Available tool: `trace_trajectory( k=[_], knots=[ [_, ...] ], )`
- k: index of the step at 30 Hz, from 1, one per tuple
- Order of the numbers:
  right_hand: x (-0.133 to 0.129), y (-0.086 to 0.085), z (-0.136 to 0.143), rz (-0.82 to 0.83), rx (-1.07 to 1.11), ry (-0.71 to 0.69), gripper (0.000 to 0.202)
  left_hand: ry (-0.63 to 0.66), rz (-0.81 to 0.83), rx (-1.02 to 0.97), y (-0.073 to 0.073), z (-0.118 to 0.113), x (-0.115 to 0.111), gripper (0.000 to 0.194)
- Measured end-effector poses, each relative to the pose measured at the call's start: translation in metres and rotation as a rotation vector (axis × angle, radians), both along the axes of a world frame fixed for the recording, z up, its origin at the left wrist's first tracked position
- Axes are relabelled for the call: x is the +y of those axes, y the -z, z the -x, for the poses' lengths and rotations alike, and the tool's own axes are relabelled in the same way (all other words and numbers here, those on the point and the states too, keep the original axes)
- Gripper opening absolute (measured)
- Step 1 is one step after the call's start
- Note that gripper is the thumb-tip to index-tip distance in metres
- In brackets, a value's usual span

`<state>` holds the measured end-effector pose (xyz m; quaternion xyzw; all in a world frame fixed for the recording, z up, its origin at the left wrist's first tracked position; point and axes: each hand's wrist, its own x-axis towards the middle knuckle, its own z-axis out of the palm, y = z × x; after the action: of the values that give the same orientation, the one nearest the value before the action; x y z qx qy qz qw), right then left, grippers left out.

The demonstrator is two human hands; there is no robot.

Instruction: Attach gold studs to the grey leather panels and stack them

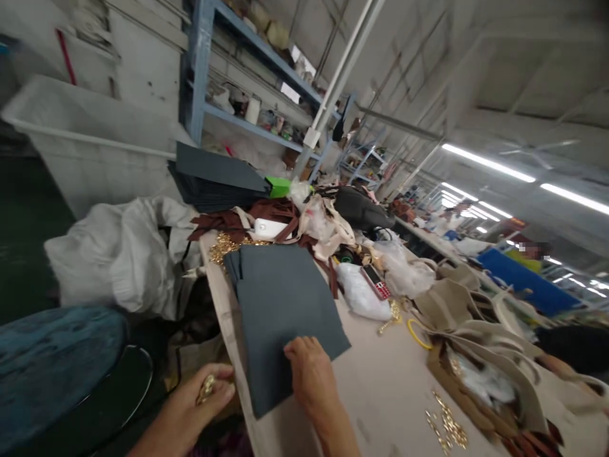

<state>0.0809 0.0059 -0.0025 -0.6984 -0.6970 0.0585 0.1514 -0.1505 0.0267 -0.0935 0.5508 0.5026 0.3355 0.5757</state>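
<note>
My left hand (pixel 209 397) is closed around a few small gold-coloured metal pieces (pixel 205 388), held off the table's left edge. My right hand (pixel 311 374) rests on the lower right part of a dark grey sheet (pixel 285 298), its fingers curled together with the tips pointing down. What those fingers hold, if anything, is hidden. The sheet lies flat on more like it along the table's left side. A heap of gold metal pieces (pixel 221 247) sits beyond its far left corner, and more gold pieces (pixel 447 422) lie at the near right.
The pale table (pixel 375 368) also bears a red and black phone (pixel 375 282), plastic bags, brown strips, beige bags (pixel 447 298) and a cardboard box (pixel 466 393). A stack of dark sheets (pixel 216 178) stands at the back. On the left are a white sack (pixel 124 254) and a blue stool (pixel 61 368).
</note>
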Motion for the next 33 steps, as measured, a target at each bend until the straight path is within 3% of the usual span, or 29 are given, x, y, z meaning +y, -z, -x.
trace_trajectory(
  k=[4,7,11,14,18,21,26,30,33],
  knots=[
    [-0.057,-0.018,-0.004,0.264,0.261,-0.072,0.024,0.123,0.182,-0.300,-0.018,-0.014,-0.015,0.047],
    [-0.077,-0.017,-0.006,0.331,0.544,0.037,0.019,0.189,0.311,-0.450,-0.025,-0.020,-0.025,0.044],
    [-0.074,0.004,-0.006,0.269,0.859,0.271,0.016,0.117,0.327,-0.377,-0.043,-0.021,-0.036,0.051],
    [-0.063,0.014,-0.002,0.267,1.015,0.304,0.021,0.070,0.331,-0.330,-0.071,-0.023,-0.039,0.051],
    [-0.054,0.012,0.005,0.319,1.080,0.298,0.020,0.177,0.415,-0.407,-0.095,-0.031,-0.042,0.050],
    [-0.051,0.010,0.007,0.343,1.083,0.287,0.018,0.268,0.466,-0.387,-0.089,-0.035,-0.042,0.051],
    [-0.049,0.011,0.009,0.363,1.100,0.280,0.018,0.252,0.480,-0.268,-0.068,-0.038,-0.040,0.051],
    [-0.047,0.013,0.012,0.324,1.151,0.288,0.019,0.238,0.496,-0.308,-0.075,-0.042,-0.039,0.048],
    [-0.049,0.011,0.013,0.288,1.142,0.343,0.024,0.296,0.440,-0.275,-0.083,-0.043,-0.039,0.046]
  ],
)
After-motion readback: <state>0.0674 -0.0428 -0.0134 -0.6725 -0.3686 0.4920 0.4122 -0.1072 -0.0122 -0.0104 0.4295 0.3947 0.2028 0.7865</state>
